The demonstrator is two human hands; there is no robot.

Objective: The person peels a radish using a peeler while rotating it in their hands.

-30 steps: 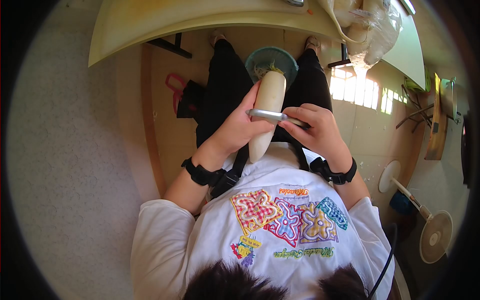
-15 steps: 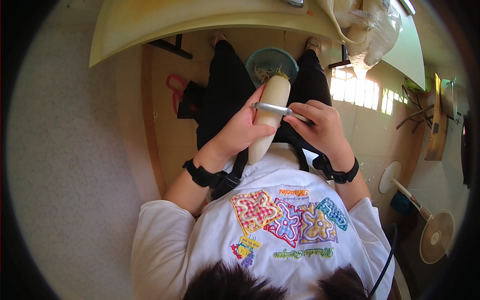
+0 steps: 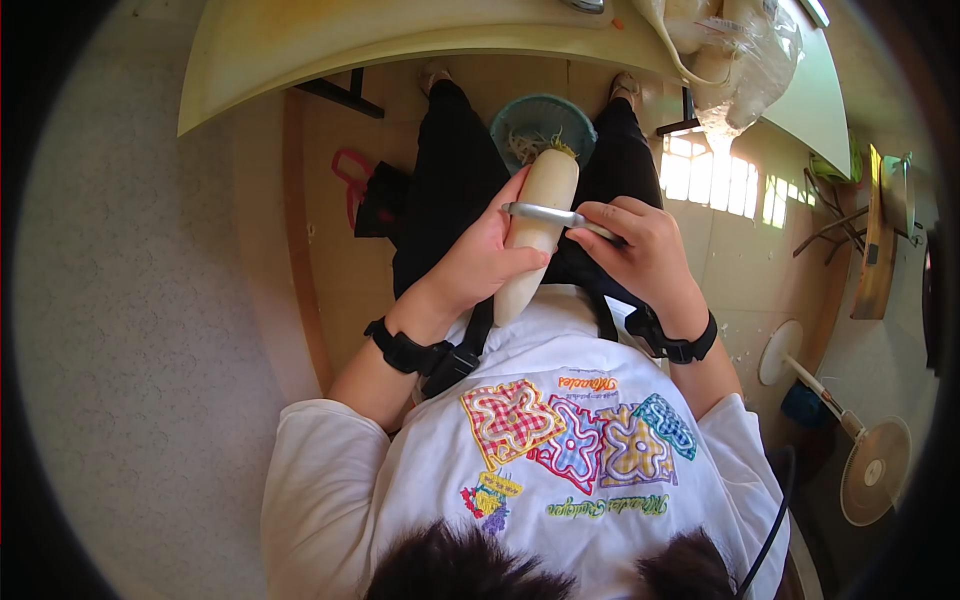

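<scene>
A long white radish (image 3: 547,190) slants over my lap, its green-tufted end pointing away from me and its narrow end near my shirt. My left hand (image 3: 487,250) is wrapped round its left side, thumb across the front. In my right hand (image 3: 640,245) is the handle of a metal peeler (image 3: 545,213), whose head lies across the middle of the radish. Beyond the radish, a blue-green basket (image 3: 505,117) with peel strips in it sits on the floor between my feet.
A pale table (image 3: 400,35) spans the top, with a clear plastic bag of white radishes (image 3: 745,75) at its right. A pink-handled dark bag (image 3: 380,200) is on the floor at left. A fan (image 3: 873,470) and a folding stand (image 3: 835,225) are at right.
The radish has shifted very slightly left, along with the peeler head. Both hands keep nearly the same grip.
</scene>
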